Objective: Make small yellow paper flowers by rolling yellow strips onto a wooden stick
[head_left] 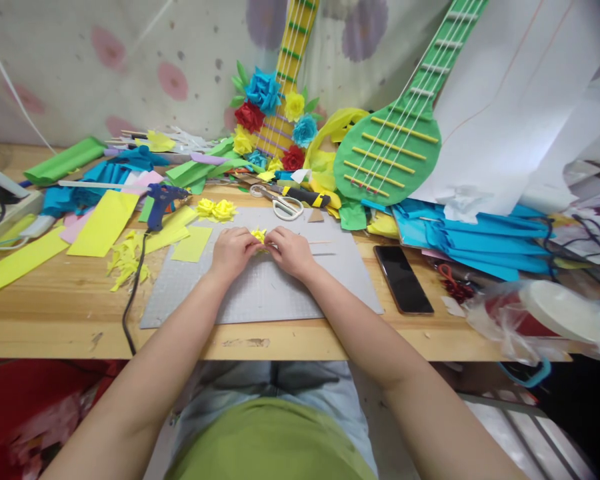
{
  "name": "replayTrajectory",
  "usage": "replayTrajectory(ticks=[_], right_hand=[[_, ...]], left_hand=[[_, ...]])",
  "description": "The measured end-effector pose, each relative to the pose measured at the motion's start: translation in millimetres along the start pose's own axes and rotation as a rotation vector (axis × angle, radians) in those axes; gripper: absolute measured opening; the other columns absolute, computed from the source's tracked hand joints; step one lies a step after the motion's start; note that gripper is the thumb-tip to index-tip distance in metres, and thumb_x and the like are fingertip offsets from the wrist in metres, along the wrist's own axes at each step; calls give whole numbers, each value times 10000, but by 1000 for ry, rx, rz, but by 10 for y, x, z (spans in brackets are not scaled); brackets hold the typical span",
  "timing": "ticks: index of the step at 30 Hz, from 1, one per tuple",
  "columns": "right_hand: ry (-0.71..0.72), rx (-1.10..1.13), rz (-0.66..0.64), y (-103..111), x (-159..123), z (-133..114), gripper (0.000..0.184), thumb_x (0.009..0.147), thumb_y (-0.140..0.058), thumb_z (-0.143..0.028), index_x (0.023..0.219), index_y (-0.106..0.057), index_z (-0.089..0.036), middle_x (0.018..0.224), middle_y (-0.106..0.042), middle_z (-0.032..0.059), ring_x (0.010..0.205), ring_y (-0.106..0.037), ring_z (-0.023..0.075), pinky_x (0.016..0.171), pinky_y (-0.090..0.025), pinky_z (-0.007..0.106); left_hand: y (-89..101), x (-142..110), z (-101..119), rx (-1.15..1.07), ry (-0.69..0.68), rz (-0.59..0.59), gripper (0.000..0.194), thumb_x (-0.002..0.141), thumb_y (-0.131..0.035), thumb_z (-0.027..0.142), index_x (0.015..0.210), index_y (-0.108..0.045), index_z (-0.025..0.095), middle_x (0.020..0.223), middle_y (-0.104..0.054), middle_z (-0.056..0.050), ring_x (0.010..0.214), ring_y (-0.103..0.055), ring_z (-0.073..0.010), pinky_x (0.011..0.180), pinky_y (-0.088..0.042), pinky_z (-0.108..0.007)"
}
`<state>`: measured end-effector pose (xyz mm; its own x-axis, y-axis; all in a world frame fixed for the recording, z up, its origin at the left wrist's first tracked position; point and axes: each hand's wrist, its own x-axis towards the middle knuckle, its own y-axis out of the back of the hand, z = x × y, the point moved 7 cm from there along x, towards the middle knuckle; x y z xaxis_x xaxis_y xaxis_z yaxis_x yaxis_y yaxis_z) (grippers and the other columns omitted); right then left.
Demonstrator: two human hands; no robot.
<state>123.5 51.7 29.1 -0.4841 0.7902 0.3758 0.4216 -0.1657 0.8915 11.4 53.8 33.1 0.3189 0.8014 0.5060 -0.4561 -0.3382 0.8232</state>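
Between my two hands is a small yellow paper flower [259, 235], pinched from both sides above the grey cutting mat [260, 293]. My left hand [234, 252] has its fingers closed on the flower's left side. On the other side, the fingers of my right hand [289, 252] are also closed at it. My fingers partly cover the flower. Finished-looking yellow paper flowers [216, 210] lie at the mat's far left edge, close to a yellow paper piece [192, 244]. White-handled scissors [286, 207] rest at the mat's far edge.
A blue glue gun [161, 205] with a black cord stands on the left among yellow paper strips [103, 223]. Right of the mat lies a black phone [403, 280]. Behind are a green paper instrument [387, 157], a flower-decorated yellow one [293, 60] and blue paper [470, 237].
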Motion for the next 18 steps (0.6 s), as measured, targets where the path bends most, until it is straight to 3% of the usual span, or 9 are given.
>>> replayTrajectory(ticks=[9, 18], right_hand=[[43, 21, 43, -18, 16, -8, 159, 846, -445, -305, 875, -561, -200, 888, -579, 27, 806, -513, 135, 611, -312, 232], [39, 118, 48, -31, 19, 16, 109, 824, -473, -251, 840, -566, -196, 854, -576, 24, 809, -510, 134, 655, -339, 228]], left_hand=[[-61, 1, -110, -222, 129, -62, 234, 743, -551, 376, 691, -654, 173, 690, -610, -29, 664, -531, -130, 636, -375, -262], [-90, -8, -169, -298, 235, -79, 270, 745, -528, 406, 658, -631, 172, 640, -550, -9, 614, -487, -112, 591, -350, -246]])
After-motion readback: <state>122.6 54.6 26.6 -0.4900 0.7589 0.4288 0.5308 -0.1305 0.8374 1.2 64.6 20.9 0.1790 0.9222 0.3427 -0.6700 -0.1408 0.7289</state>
